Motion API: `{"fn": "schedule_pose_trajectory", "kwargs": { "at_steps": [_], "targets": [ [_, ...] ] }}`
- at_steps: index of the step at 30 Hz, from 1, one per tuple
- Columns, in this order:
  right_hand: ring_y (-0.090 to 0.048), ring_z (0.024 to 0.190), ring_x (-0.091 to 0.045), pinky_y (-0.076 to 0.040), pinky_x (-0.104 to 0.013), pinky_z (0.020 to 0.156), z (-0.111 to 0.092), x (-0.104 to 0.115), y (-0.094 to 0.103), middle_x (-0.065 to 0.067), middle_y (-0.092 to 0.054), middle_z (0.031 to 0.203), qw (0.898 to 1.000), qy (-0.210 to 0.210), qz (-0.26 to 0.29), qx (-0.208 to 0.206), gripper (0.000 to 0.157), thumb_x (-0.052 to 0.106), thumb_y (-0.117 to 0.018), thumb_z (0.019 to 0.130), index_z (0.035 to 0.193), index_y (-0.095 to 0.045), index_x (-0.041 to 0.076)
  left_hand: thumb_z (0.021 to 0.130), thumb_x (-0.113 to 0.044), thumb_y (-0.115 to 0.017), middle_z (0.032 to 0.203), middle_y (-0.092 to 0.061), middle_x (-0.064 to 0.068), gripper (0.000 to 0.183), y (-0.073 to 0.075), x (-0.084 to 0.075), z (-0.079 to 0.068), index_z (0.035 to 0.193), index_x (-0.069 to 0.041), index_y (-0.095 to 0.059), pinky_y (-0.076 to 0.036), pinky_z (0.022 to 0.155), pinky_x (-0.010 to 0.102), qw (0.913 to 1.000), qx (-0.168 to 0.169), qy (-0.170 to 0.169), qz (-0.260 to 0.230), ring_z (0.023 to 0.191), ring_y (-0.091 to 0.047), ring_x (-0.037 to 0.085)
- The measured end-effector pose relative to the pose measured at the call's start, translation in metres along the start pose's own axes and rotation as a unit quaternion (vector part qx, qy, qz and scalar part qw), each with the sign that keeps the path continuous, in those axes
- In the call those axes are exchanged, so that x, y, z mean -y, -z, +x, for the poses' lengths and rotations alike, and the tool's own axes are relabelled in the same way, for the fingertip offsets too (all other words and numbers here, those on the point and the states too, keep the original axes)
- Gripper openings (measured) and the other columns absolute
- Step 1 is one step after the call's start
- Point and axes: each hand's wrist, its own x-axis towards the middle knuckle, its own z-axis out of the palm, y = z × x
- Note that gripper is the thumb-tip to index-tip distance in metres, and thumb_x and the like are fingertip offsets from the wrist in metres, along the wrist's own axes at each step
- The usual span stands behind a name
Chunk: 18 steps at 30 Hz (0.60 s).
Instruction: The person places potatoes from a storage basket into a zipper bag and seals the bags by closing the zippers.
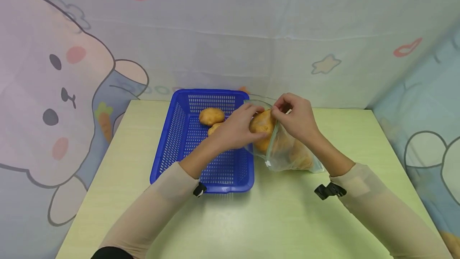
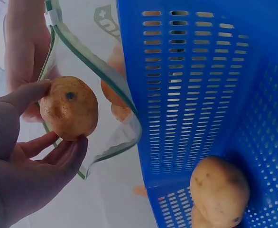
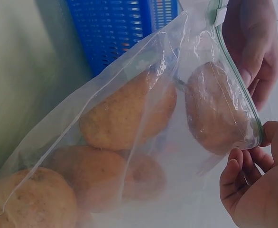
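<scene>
A clear zip bag (image 1: 282,157) with a green zip edge and a white slider lies right of the blue basket, its mouth gaping. My left hand (image 1: 238,127) grips a potato (image 2: 70,108) between thumb and fingers, right at the bag's opening. With thumb and fingertips my right hand (image 1: 296,117) pinches the bag's rim on the far side. Through the plastic, several potatoes (image 3: 129,111) show inside the bag in the right wrist view. Two more potatoes (image 1: 211,116) lie in the basket, the nearer one partly hidden behind my left hand.
The blue plastic basket (image 1: 156,167) with slotted walls stands left of the bag, its right wall close against it. Both rest on a pale green table (image 1: 273,219). A printed cloth (image 1: 223,7) hangs behind the table's back edge.
</scene>
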Motion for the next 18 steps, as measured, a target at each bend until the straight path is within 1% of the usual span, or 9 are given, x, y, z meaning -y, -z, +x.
{"fn": "schedule_pose_trajectory", "kwargs": {
  "at_steps": [3,5,7,10,12,14,16,18],
  "targets": [
    [-0.063,0.071,-0.019,-0.049,-0.024,0.068,0.000,0.000,0.000,-0.005,-0.070,0.080,1.000,0.002,0.000,-0.002,0.008,0.004,-0.067,0.091,0.085,-0.072,0.006,0.097,-0.034,-0.080,0.142,-0.057,0.011,0.066,0.007,0.000,0.000,0.150,-0.004,-0.055,-0.049,0.109,0.038,1.0000,-0.006,-0.001,0.002,0.130,-0.057,0.026],
    [-0.063,0.071,-0.018,-0.049,-0.025,0.068,0.001,0.000,0.000,-0.005,-0.070,0.081,1.000,0.005,0.002,-0.003,0.008,0.003,-0.067,0.092,0.085,-0.072,0.006,0.098,-0.034,-0.079,0.140,-0.058,0.011,0.064,0.016,0.005,-0.002,0.149,-0.003,-0.056,-0.049,0.109,0.038,0.9998,-0.019,0.004,-0.002,0.131,-0.057,0.027],
    [-0.063,0.071,-0.019,-0.049,-0.025,0.068,0.002,0.001,0.000,-0.005,-0.070,0.081,1.000,0.005,0.003,-0.005,0.009,0.003,-0.067,0.092,0.085,-0.071,0.006,0.099,-0.033,-0.078,0.139,-0.059,0.011,0.061,0.028,0.013,-0.003,0.148,-0.004,-0.057,-0.049,0.110,0.038,0.9993,-0.033,0.013,-0.010,0.132,-0.057,0.027],
    [-0.062,0.072,-0.019,-0.049,-0.024,0.069,0.002,0.002,0.000,-0.005,-0.070,0.081,1.000,-0.002,0.006,-0.007,0.009,0.003,-0.067,0.092,0.085,-0.071,0.006,0.099,-0.032,-0.078,0.145,-0.059,0.011,0.060,0.045,0.032,-0.004,0.148,-0.005,-0.057,-0.048,0.112,0.040,0.9981,-0.046,0.036,-0.019,0.136,-0.056,0.027],
    [-0.062,0.072,-0.019,-0.049,-0.024,0.069,0.002,0.001,-0.001,-0.005,-0.070,0.080,1.000,-0.008,0.008,-0.004,0.008,0.003,-0.067,0.092,0.085,-0.071,0.006,0.098,-0.031,-0.078,0.148,-0.058,0.012,0.061,0.053,0.046,-0.003,0.149,-0.005,-0.056,-0.046,0.114,0.041,0.9977,-0.043,0.050,-0.018,0.138,-0.055,0.028],
    [-0.062,0.072,-0.020,-0.049,-0.025,0.069,0.002,0.000,-0.002,-0.006,-0.070,0.081,1.000,-0.012,0.011,-0.001,0.008,0.003,-0.067,0.092,0.085,-0.071,0.006,0.097,-0.031,-0.079,0.149,-0.056,0.013,0.064,0.057,0.060,-0.003,0.150,-0.002,-0.055,-0.044,0.116,0.043,0.9976,-0.033,0.060,-0.010,0.139,-0.054,0.030],
    [-0.062,0.072,-0.020,-0.049,-0.025,0.070,0.003,0.000,-0.003,-0.006,-0.070,0.081,1.000,-0.013,0.012,0.000,0.008,0.003,-0.067,0.092,0.085,-0.071,0.006,0.096,-0.032,-0.080,0.149,-0.055,0.014,0.068,0.058,0.071,-0.002,0.151,-0.001,-0.053,-0.042,0.118,0.045,0.9977,-0.019,0.065,0.003,0.140,-0.053,0.031],
    [-0.062,0.073,-0.021,-0.049,-0.025,0.070,0.003,0.000,-0.004,-0.006,-0.070,0.081,1.000,-0.015,0.012,-0.001,0.008,0.003,-0.067,0.091,0.085,-0.071,0.006,0.095,-0.033,-0.081,0.150,-0.055,0.015,0.072,0.055,0.084,0.000,0.152,-0.001,-0.052,-0.041,0.119,0.045,0.9977,-0.003,0.067,0.009,0.141,-0.052,0.031]
  ]
}}
